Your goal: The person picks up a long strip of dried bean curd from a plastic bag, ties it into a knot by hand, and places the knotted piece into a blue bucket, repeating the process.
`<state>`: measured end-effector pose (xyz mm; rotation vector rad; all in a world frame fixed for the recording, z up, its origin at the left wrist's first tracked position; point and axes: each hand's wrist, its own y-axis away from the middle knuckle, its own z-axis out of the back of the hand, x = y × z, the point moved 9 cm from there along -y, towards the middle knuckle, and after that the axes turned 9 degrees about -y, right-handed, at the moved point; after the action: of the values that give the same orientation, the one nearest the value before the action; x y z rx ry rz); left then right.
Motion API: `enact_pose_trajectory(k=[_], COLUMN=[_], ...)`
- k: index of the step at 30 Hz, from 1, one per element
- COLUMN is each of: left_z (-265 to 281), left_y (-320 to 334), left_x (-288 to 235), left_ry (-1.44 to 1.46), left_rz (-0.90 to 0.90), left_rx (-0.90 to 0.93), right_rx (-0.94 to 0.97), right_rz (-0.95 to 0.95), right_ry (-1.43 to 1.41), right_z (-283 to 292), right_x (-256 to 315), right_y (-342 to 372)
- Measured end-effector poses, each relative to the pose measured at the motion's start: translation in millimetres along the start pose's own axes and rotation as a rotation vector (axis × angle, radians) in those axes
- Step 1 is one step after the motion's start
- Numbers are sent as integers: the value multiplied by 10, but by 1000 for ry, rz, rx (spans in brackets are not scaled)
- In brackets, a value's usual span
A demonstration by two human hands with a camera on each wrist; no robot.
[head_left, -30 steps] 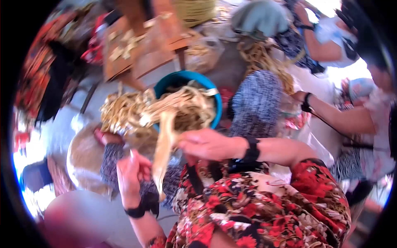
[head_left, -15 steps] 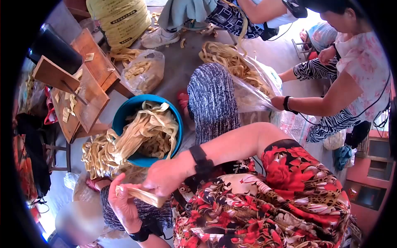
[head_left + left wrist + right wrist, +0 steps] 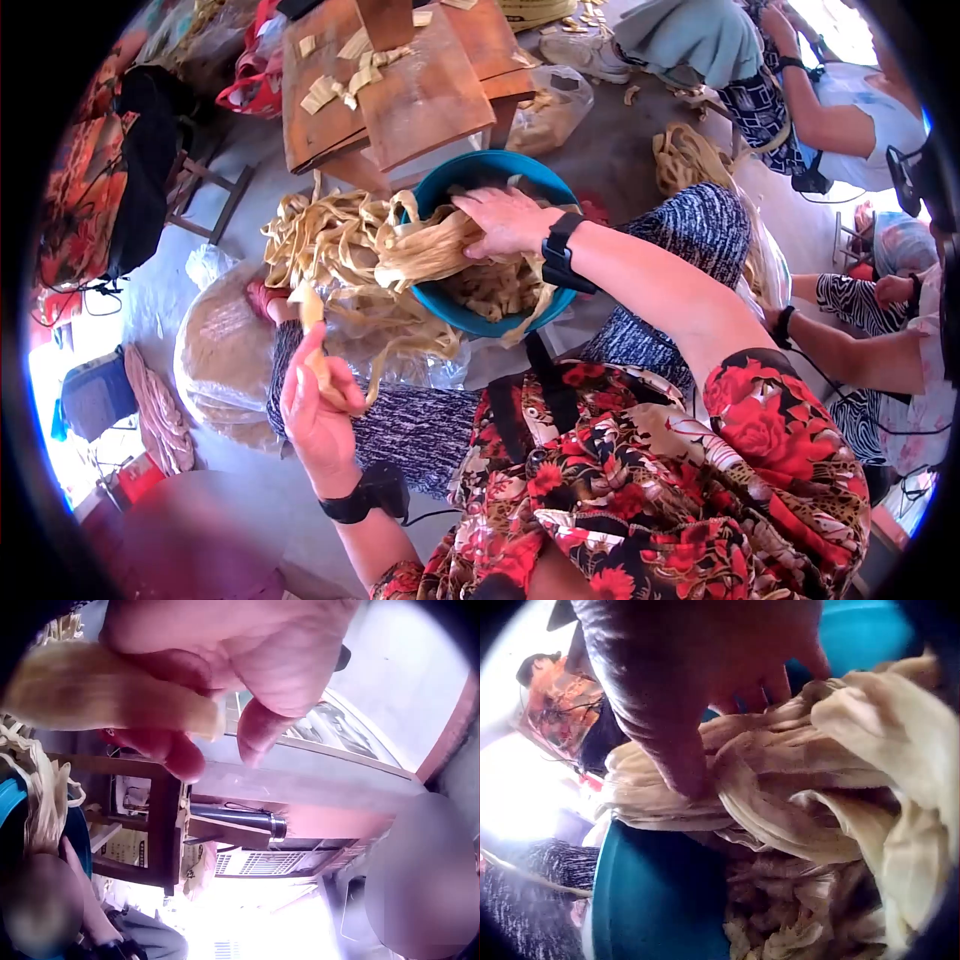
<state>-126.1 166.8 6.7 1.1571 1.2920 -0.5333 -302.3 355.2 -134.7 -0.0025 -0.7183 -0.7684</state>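
Note:
My left hand (image 3: 322, 405) is raised in front of the lap and holds a short flat tan strip (image 3: 318, 365) among its fingers. In the left wrist view this strip (image 3: 112, 694) lies across the fingers, with the thumb apart from it. My right hand (image 3: 505, 222) reaches over a blue bucket (image 3: 448, 312). It grips a bundle of long, limp, pale tan strips (image 3: 425, 258) draped over the rim. In the right wrist view, the thumb is on one side of the bundle (image 3: 780, 765) and the fingers are on the other. Smaller crumpled pieces (image 3: 780, 907) lie below, inside the bucket.
Past the bucket stands a wooden bench (image 3: 425, 105) with cut pieces (image 3: 340, 85) on it. More strips (image 3: 320, 240) hang left of the bucket. A filled clear bag (image 3: 222, 350) sits on the floor at left. Two people sit working at the right, near another strip pile (image 3: 690, 160).
My right hand has left the strip near my left hand and moved up to the bundle in the bucket. The left hand has risen, keeping its strip. The head view has shifted.

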Motion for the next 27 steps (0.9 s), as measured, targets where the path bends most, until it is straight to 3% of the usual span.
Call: enact_pose_trajectory(k=[2,3,6,9,13,16,18,21,24,25,27], left_z=[14,25,47,-64,-307,-398,-470,-685,-817,-795,-681], left_y=[-37,-69,-110,-196,-206,-123,-63,52,127,122,99], left_x=[74,96,175,236,184,101,2,-205,-447,-520,-669], left_ry=[-33,-32,-59,-61,-216,-251,-293,-275,-294,-313,-445], left_rz=[80,79,140,147,153,161,173,113,21,-7,-24], left_rx=[-40,19,19,87,182,266,376,540,586,564,428], right_rx=[285,338,368,450,421,-8,-156,-222,215,419,518], right_rz=[-139,-91,-16,3,-120,178,383,615,441,271,86], right_ry=[-36,-41,64,-84,-129,-43,-373,-598,-772,-1036,-1155], right_z=[-213,-353,-495,-581,-482,-17,462,941,694,593,618], right_x=[-22,23,302,437,390,666,1013,1502,1541,1544,1504], right_y=[-4,22,273,429,407,400,523,731,763,818,949])
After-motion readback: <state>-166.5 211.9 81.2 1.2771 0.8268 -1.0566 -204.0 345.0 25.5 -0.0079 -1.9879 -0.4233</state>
